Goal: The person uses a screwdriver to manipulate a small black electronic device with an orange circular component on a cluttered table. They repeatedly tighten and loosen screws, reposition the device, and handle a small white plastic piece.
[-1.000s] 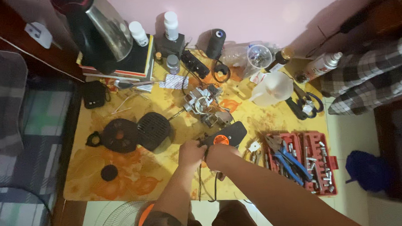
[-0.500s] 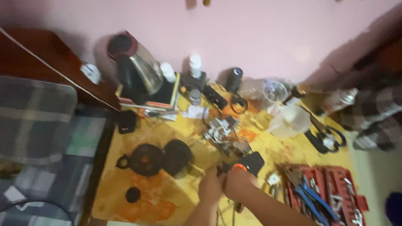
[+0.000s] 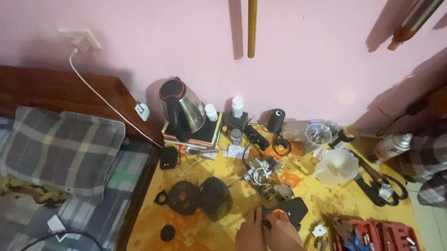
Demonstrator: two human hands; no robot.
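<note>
Both hands point(image 3: 266, 234) meet at the near edge of the mat point(image 3: 148, 227), touching a small device point(image 3: 286, 212) that lies just beyond the fingertips. Left of the hands sit two round grilles point(image 3: 198, 195), side by side, with a small disc point(image 3: 168, 233) nearer the mat's edge. Just beyond the device lies a metal mechanism point(image 3: 261, 172). Farther back, a kettle point(image 3: 181, 108) stands on stacked books point(image 3: 204, 136) against the wall. Right of the hands lies an open tool case point(image 3: 373, 236), a funnel point(image 3: 336, 165) beyond it, and scissors point(image 3: 381, 184) farther right.
</note>
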